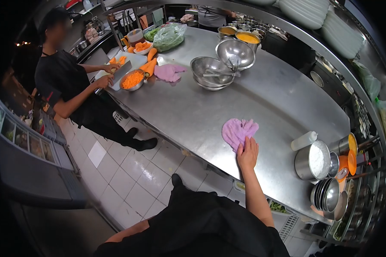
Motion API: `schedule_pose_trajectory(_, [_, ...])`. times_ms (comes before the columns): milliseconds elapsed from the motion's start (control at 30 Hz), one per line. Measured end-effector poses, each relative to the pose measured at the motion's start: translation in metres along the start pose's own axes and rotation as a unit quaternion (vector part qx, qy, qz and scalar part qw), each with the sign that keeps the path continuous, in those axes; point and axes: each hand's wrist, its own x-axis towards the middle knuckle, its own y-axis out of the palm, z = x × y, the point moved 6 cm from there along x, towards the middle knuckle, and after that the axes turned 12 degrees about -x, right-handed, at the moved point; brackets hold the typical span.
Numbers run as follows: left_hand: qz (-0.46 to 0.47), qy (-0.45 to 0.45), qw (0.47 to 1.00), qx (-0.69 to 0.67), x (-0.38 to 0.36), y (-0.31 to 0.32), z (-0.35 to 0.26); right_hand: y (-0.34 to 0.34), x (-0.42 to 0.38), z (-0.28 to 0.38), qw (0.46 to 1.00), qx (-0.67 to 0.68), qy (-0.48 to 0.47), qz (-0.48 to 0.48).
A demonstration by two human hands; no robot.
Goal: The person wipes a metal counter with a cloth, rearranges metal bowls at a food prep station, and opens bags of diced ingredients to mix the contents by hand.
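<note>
On the steel table (184, 113), my right hand (247, 154) is at the near edge of a crumpled pink cloth (236, 132). The fingers press together on the cloth, with part of it bunched at the fingertips. My left hand is out of view; only a bit of that forearm shows beside my black apron (197, 227). Beyond the cloth stand stacked steel bowls (210, 70), with a metal utensil lying across them and another bowl (235, 54) leaning behind.
At the left, a co-worker (68, 73) holds a cleaver (122, 73) over a white board, near a bowl of shredded carrot (132, 80) and a second pink cloth (169, 73). To the right are a squeeze bottle (303, 140), a pot of white powder (313, 160) and stacked bowls (330, 195).
</note>
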Motion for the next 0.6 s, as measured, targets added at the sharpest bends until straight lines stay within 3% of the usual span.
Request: schedule_pose_trajectory(600, [0.028,-0.064,0.991,-0.112,0.076,-0.009,0.075,0.007,-0.002,0.003,1.0,-0.016,-0.012,0.013])
